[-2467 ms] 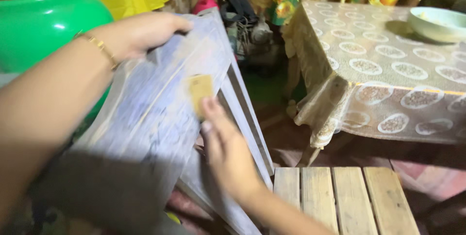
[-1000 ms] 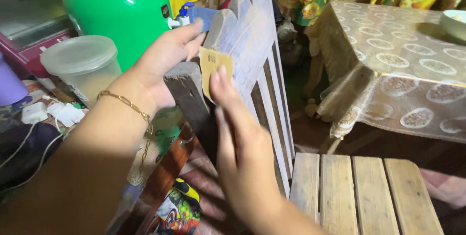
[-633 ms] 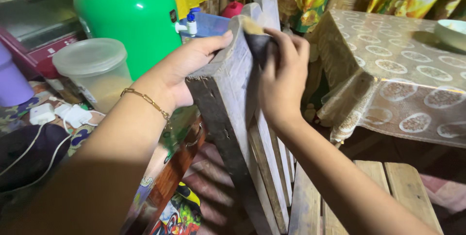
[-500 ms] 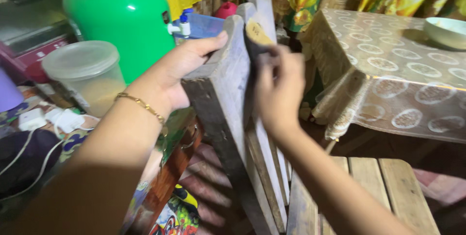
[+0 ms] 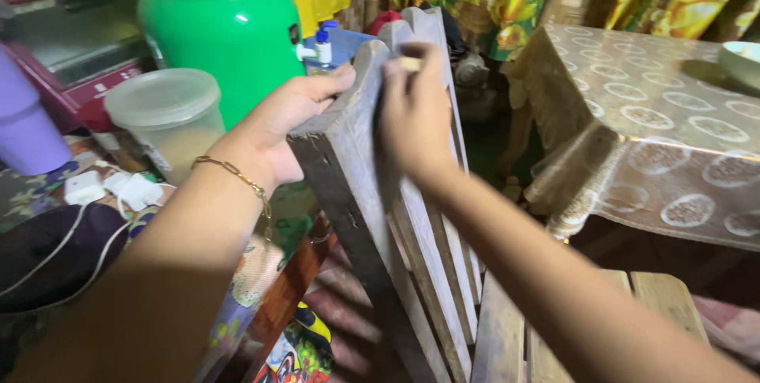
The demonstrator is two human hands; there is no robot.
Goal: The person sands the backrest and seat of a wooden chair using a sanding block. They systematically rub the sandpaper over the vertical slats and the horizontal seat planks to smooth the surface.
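A weathered grey wooden chair back (image 5: 348,169) with scalloped slat tops stands upright in the middle of the view. My left hand (image 5: 289,126), with a gold chain bracelet at the wrist, grips the top of its outer slat from the left side. My right hand (image 5: 413,114) presses a small piece of tan sandpaper (image 5: 409,63) against the slat's upper face; only an edge of the paper shows above my fingers. The chair's slatted seat (image 5: 507,335) lies below my right forearm.
A green water dispenser jug (image 5: 229,31) and a lidded plastic tub (image 5: 166,118) stand at the left on a patterned cloth with white chargers (image 5: 119,189). A table under a lace-patterned cover (image 5: 657,122) stands at the right with a bowl (image 5: 744,58).
The chair back turned from its broad face to its edge toward me. My right hand moved with the sandpaper from mid-slat up to the scalloped top. The left hand kept its grip.
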